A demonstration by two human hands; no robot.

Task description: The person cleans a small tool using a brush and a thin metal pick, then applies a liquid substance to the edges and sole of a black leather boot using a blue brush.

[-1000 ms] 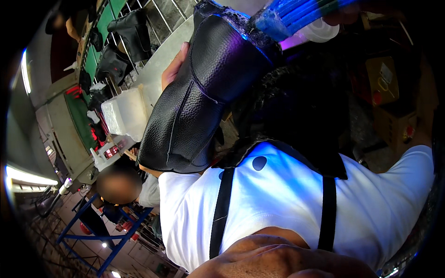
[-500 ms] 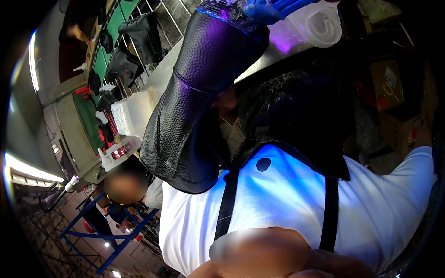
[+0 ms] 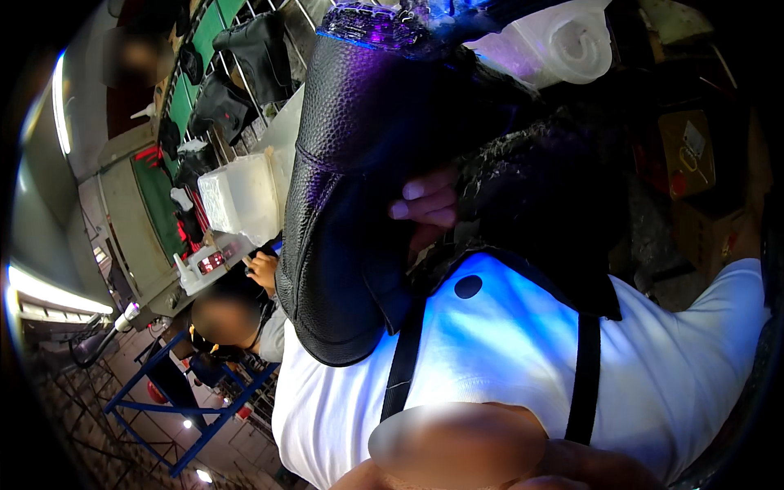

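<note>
A black pebbled-leather boot (image 3: 327, 155) hangs in front of my chest, its sole edge (image 3: 367, 28) at the top and its shaft against my white shirt. Violet and blue light falls on the sole edge and upper leather. Bent fingers of my left hand (image 3: 431, 204) show beside the boot's dark right side, curled against it; the palm and left forearm are hidden behind the leather. At the right rim my right arm (image 3: 745, 233) leaves its white sleeve and runs into shadow. My right hand does not show.
Several black boots (image 3: 257, 57) lie on a wire rack at upper left. Nearby are a translucent box (image 3: 241, 196) and a white bottle (image 3: 196, 273). A clear plastic tub (image 3: 576, 45) sits beyond the boot. Another person's hand (image 3: 263, 271) is at left.
The boot has turned and its shaft has shifted lower; the blue-lit ridged part at the top has darkened. My left fingers now show more clearly. The other person's hand has come into view.
</note>
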